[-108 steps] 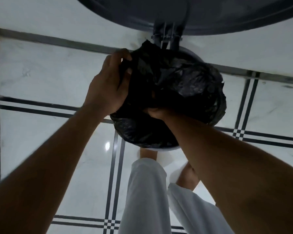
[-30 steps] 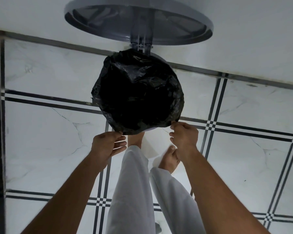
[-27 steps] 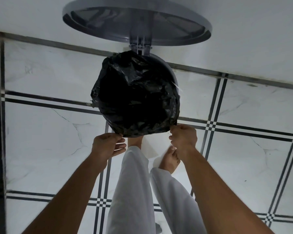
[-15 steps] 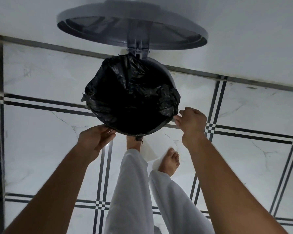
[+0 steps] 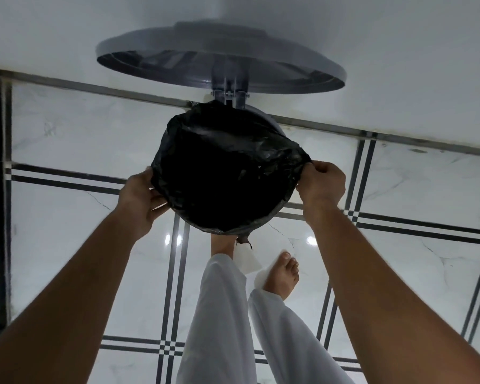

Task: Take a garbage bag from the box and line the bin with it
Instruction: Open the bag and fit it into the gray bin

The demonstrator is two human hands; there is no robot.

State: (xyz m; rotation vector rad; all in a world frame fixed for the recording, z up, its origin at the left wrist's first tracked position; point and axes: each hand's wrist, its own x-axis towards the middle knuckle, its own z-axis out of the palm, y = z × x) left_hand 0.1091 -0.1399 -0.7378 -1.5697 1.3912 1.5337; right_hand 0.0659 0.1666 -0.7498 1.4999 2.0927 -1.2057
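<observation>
The marble-tiled floor [image 5: 67, 245] with dark inlay lines fills most of the head view, and the bin stands on it against the white wall [image 5: 372, 65]. The bin's round grey lid [image 5: 222, 62] is raised on its hinge and leans back toward the wall, leaving the mouth open. The black garbage bag [image 5: 225, 176] is already seated in the bin [image 5: 269, 120]; its opening is spread wide and its edge is folded over the rim along the near, left and right sides. At the far right, next to the hinge, a short arc of grey rim shows bare, so the fold appears incomplete there. The left hand [image 5: 139, 200] grips the bag's edge at the left side of the rim, fingers closed on the plastic. The right hand [image 5: 322, 184] pinches the edge at the right side, fingers tight on a small gather of film. A short tail of plastic hangs below the near rim. The box of bags is not in view. Judgement: bag taken and inserted, lining nearly finished; remaining work is to settle the edge behind the hinge and release.
</observation>
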